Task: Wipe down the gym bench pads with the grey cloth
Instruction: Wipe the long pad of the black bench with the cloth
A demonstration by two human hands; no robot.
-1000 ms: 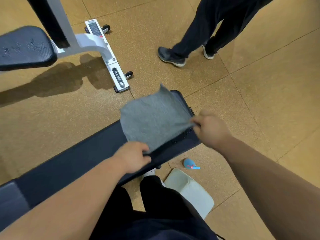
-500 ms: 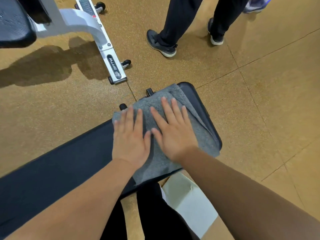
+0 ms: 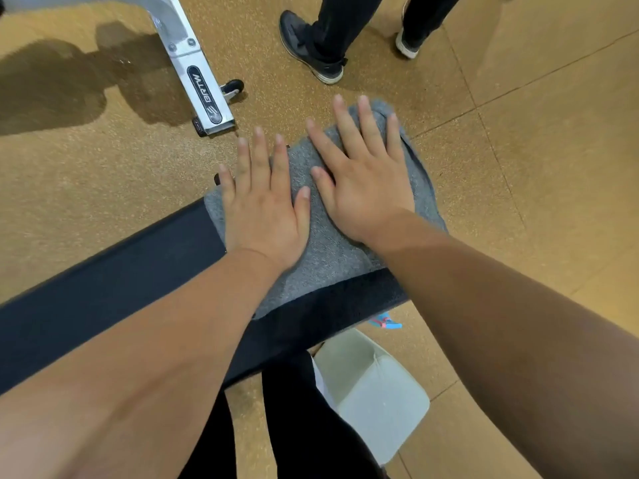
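The grey cloth [image 3: 328, 257] lies spread over the far end of the black bench pad [image 3: 114, 271], which runs from lower left toward the centre. My left hand [image 3: 262, 209] presses flat on the cloth's left part, fingers spread and reaching past its far edge. My right hand [image 3: 363, 174] lies flat beside it on the cloth's right part, fingers apart. Both palms press down; neither hand pinches the fabric. The pad's end is hidden under the cloth.
A white machine foot [image 3: 204, 95] with a small wheel stands on the brown floor beyond the bench. Another person's dark shoes [image 3: 311, 50] are close behind the pad's end. A pale box [image 3: 373, 385] and a blue object [image 3: 385, 322] lie below the bench near my legs.
One second ago both hands held the cloth by its corners above the pad. The cloth then came down, and both flat hands have since slid it toward the pad's far end.
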